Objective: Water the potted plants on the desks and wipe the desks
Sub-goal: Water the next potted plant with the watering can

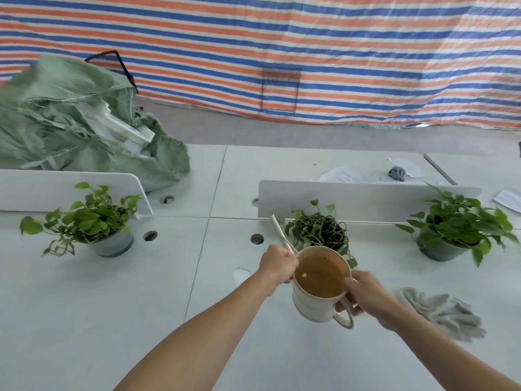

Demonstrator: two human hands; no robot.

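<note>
The person holds a white watering can (318, 303) in the air over the near part of the white surface (112, 306), a little right of centre. The right hand (363, 292) is curled round the looped handle (345, 320) on the near side of the can, thumb up by the rim. The left hand (277, 266) is closed round the base of the long thin spout (279, 231), which slants up and away to the far left. The can sits close to level, and brownish water shows inside it.

Just beyond the can stands the middle potted plant (318, 230), thin and twiggy, its pot mostly hidden behind the can. A fuller left potted plant (87, 218) sits well off to the left in a pale pot, and a right potted plant (459, 218) sits far to the right in a darker pot. All three stand in front of low white dividers (366, 198).

A crumpled grey cloth (442, 311) lies on the surface to the right of the right hand, apart from it. Past the right divider there are loose papers (344, 174) and a small blue wad (397, 173). At far left a green woven sack (70, 122) slumps against the far edge, and a striped red, white and blue tarp (282, 38) hangs across the back.
</note>
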